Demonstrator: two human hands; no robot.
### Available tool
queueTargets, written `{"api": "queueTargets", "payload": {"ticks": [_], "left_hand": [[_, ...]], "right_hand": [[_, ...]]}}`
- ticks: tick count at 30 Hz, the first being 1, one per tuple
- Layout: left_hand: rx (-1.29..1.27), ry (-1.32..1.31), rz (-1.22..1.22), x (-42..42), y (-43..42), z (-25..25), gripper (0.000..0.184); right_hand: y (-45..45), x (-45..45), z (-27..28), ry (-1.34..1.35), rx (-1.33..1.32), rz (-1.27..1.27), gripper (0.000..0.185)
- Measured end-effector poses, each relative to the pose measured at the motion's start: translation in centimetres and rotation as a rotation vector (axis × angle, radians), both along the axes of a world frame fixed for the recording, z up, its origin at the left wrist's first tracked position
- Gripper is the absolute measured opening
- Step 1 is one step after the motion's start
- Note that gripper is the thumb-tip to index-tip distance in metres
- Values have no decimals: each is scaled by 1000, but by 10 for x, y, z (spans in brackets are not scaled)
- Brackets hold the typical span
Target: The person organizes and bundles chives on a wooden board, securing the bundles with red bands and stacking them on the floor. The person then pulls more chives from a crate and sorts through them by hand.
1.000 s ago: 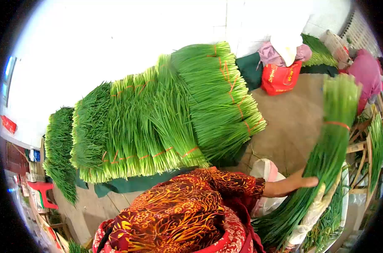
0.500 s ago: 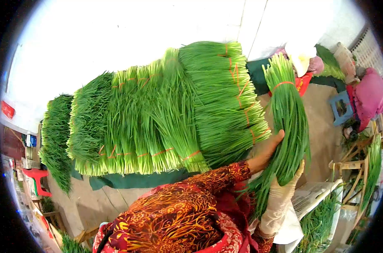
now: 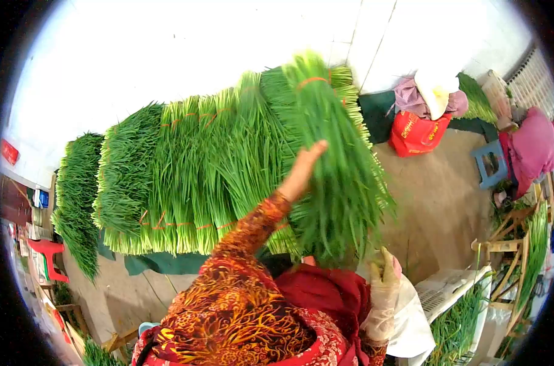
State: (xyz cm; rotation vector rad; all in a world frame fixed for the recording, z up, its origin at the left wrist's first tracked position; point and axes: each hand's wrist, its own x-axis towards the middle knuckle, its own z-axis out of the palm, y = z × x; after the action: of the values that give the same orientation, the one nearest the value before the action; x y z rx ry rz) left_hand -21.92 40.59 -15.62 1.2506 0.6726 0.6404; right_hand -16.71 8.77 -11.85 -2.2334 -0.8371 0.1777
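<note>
My left hand (image 3: 304, 169) grips a long bundle of chives (image 3: 335, 140) around its middle, with the thumb on the near side and the other fingers hidden by the leaves. An orange band ties the pale stem end, which points up and away. The bundle hangs over the right end of a long row of stacked chives (image 3: 191, 183), blurred by motion. Below the drooping leaf tips, my right hand (image 3: 383, 283) in a pale glove is held up with fingers stretched, holding nothing.
Green cloth (image 3: 167, 263) lies under the row. A red bag (image 3: 418, 133), a blue stool (image 3: 490, 166) and a person in pink (image 3: 535, 143) are at the right. A white crate (image 3: 454, 290) with loose chives stands near my right hand; a red stool (image 3: 47, 259) is far left.
The bundle has moved left and up with my left hand, from beside the row to over its right end. My right hand has come away from the leaves and dropped slightly left.
</note>
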Motion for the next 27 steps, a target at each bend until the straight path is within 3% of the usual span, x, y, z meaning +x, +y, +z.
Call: {"api": "queueTargets", "payload": {"ticks": [1,2,3,5,6,11,13,16,18,21,23,27], "left_hand": [[-349,22,114,-7,27,12,70],[-208,32,117,-22,53,13,72],[-68,45,119,-38,79,11,74],[115,65,203,-67,133,-9,74],[208,100,258,-80,157,-13,74],[433,240,559,-142,262,-60,95],[642,541,650,-164,297,-81,99],[432,675,649,-161,291,-55,95],[496,874,653,-162,308,-66,90],[628,900,692,-149,331,-93,87],[636,918,681,-127,355,-132,97],[386,915,452,-123,318,-236,95]], "right_hand": [[-6,2,0,246,49,-27,44],[-12,4,0,478,96,-83,41],[-23,9,-7,483,94,-78,41],[-42,21,-23,771,247,-154,41],[-42,21,-19,705,115,-223,41],[-68,32,-42,813,180,-295,38],[-73,35,-47,927,98,-380,37],[-69,34,-52,915,-26,-407,36],[-70,33,-58,911,-93,-426,35],[-64,35,-62,909,-168,-449,35],[-65,36,-68,909,-212,-455,34],[-66,38,-71,919,-261,-473,33]]}}
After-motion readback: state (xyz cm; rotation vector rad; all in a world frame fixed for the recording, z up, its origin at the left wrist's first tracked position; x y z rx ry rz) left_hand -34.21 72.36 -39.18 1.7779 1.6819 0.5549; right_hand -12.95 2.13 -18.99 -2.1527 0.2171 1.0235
